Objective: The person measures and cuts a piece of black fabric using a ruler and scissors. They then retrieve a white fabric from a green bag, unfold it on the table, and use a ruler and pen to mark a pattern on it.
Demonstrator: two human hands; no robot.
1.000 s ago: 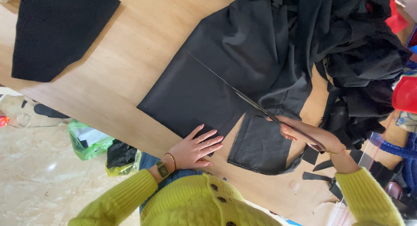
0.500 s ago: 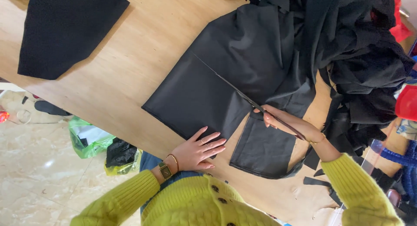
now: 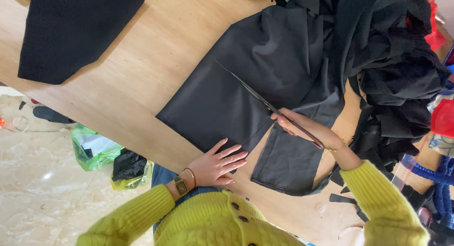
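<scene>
On the wooden table (image 3: 142, 80), a large piece of smooth black fabric (image 3: 246, 94) lies spread flat, and everything else sits around it. At its near edge, closest to the person, the left hand (image 3: 218, 164) rests palm down with the fingers spread fairly wide, pressing cloth to the tabletop; it grips nothing, and seems placed there to keep the fabric from sliding or bunching. Toward the fabric's right half, the right hand (image 3: 307, 131) is closed around the handles of long scissors (image 3: 257, 97), whose slim blades run in a low line up and away across the cloth, lying nearly closed and close to its surface, so the cut seems to follow a straight path from the near edge inward. Below that hand a narrower flap of the fabric hangs toward the person. Beyond the fabric's right side rises a heap of crumpled black cloth (image 3: 402, 71), pushed aside so it stays off the flat working area. Far off the fabric's left edge, well apart, a separate darker textured piece (image 3: 71, 33) lies flat on the table.
</scene>
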